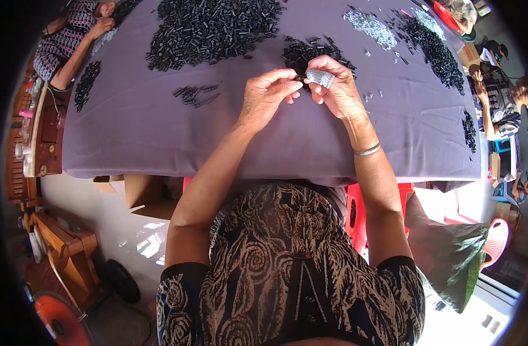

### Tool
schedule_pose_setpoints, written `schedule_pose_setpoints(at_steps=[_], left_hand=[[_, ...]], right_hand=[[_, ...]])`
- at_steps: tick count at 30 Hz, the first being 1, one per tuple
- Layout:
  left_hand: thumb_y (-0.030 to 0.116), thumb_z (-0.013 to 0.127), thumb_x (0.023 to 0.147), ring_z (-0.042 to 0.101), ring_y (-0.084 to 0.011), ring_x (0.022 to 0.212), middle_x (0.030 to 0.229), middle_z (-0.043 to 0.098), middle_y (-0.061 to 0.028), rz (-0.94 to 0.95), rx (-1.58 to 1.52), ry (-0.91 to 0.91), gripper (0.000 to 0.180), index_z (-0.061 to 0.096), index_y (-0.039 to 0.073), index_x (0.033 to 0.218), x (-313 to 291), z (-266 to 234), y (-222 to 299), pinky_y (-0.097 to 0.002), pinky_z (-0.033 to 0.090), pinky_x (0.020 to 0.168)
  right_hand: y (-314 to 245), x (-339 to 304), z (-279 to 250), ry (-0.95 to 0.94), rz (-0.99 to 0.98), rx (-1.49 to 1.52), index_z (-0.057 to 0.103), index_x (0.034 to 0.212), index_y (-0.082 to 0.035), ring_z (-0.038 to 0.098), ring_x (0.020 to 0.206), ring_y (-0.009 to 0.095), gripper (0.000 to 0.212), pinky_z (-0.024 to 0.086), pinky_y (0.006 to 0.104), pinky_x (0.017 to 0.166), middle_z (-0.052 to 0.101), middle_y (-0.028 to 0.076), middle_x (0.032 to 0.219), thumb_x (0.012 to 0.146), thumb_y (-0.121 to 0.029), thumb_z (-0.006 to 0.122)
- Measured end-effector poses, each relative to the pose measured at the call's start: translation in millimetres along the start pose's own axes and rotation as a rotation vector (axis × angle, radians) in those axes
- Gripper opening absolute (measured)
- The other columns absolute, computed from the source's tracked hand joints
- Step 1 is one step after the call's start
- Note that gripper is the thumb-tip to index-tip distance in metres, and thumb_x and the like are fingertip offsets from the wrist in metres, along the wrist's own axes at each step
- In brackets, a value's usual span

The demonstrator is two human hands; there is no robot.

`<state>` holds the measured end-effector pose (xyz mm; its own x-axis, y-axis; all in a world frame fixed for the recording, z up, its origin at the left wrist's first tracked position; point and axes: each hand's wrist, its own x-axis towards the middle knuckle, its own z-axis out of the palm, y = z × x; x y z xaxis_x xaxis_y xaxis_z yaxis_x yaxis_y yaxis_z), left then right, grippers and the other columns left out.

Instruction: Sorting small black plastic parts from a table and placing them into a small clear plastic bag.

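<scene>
Over the table's middle, my two hands meet fingertip to fingertip. Thumb and forefinger of my left hand [268, 97] are pinched on a small black piece [299, 78], too small to name more exactly. My right hand [340, 92], with a bangle on its wrist, grips a small silvery-grey piece [320, 78], which looks wrapped or shiny. Just behind the fingers lies a small heap of black pieces [301, 52], partly hidden by my right hand. Several black pieces [195, 95] lie in a loose group to the left of my hands.
A large pile of short black parts [212, 32] covers the far side of the grey tablecloth [218, 150]. Clear or silvery small parts [372, 30] and more black parts [440, 57] lie at right. Other people sit at both sides. A red stool [359, 213] stands below the table edge.
</scene>
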<state>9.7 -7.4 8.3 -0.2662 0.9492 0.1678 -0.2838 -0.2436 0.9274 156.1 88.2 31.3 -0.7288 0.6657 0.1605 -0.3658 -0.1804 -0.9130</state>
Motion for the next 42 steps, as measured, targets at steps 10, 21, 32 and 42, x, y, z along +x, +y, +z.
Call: schedule_pose_setpoints(at_steps=[10, 21, 32, 42], left_hand=[[0.0, 0.066, 0.08, 0.058, -0.0125, 0.065, 0.08, 0.062, -0.0069, 0.015, 0.067, -0.021, 0.018, 0.064, -0.002, 0.098, -1.4, 1.4, -1.1, -0.0242, 0.049, 0.059], [-0.003, 0.066, 0.079, 0.058, -0.0116, 0.065, 0.082, 0.062, -0.0065, 0.119, 0.087, -0.015, 0.017, 0.064, -0.002, 0.096, -1.5, 3.5, -3.9, -0.0231, 0.048, 0.059], [-0.003, 0.066, 0.078, 0.059, -0.0091, 0.064, 0.078, 0.058, -0.003, 0.298, 0.436, 0.112, 0.012, 0.063, -0.003, 0.09, -5.2, 9.2, -7.2, -0.0203, 0.049, 0.057], [-0.002, 0.064, 0.08, 0.062, -0.0122, 0.069, 0.083, 0.059, -0.0049, 0.249, 0.355, 0.093, 0.016, 0.061, -0.005, 0.096, -2.2, 11.3, -9.3, -0.022, 0.051, 0.062]], right_hand=[[-3.3, -0.2, -1.4, 0.01, -0.018, -0.162, 0.06, 0.088, -0.003, 0.051, 0.058, 0.004, 0.01, 0.042, 0.0187, 0.042, 0.058, 0.002, 0.075, 0.081, 0.004, 0.056], [-11.0, -2.0, 5.5, 0.002, 0.001, -0.314, 0.059, 0.088, -0.001, 0.051, 0.058, 0.005, 0.011, 0.042, 0.0184, 0.044, 0.058, 0.001, 0.077, 0.082, 0.004, 0.053], [-3.8, -1.5, 10.3, 0.039, -0.018, -0.363, 0.059, 0.088, -0.001, 0.05, 0.054, 0.006, 0.007, 0.041, 0.0184, 0.04, 0.057, 0.002, 0.078, 0.083, 0.002, 0.054], [-3.3, -0.9, 4.5, 0.028, 0.058, -0.183, 0.06, 0.088, 0.0, 0.048, 0.057, 0.005, 0.009, 0.045, 0.0196, 0.043, 0.054, 0.001, 0.071, 0.085, -0.005, 0.054]])
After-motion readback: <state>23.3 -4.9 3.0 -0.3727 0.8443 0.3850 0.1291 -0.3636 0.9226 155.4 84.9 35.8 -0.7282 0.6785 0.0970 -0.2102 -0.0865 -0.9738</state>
